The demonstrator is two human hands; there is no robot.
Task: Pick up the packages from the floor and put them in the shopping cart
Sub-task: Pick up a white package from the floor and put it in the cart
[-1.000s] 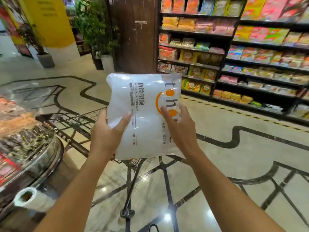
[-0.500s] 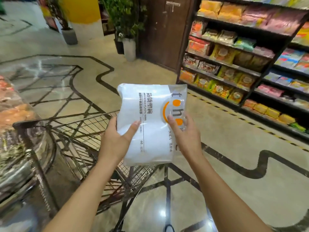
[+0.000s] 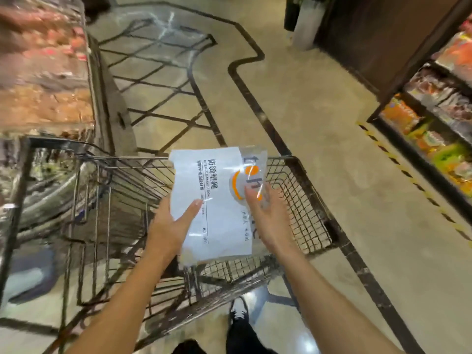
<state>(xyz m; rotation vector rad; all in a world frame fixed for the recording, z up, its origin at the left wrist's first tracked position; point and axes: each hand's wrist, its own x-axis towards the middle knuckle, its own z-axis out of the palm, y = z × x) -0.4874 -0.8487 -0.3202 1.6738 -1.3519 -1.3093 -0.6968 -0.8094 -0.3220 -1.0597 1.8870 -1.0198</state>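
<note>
I hold a white plastic package point(image 3: 219, 200) with black print and an orange smile logo in both hands, above the basket of a wire shopping cart point(image 3: 301, 198). My left hand point(image 3: 171, 223) grips its lower left edge, thumb across the front. My right hand point(image 3: 268, 218) holds its right side, fingers spread over the clear part of the wrapper. The package hangs over the cart's open basket, a little above the wire floor. The basket around it looks bare.
A glass display counter point(image 3: 46, 80) with packed food stands at the left, touching the cart. Snack shelves point(image 3: 434, 118) line the right. A white planter point(image 3: 306, 24) stands at the back. My shoes point(image 3: 238, 312) are just behind the cart on polished floor.
The package has come down from chest height to over the cart's basket, and my view has tilted down. Both hands still grip it.
</note>
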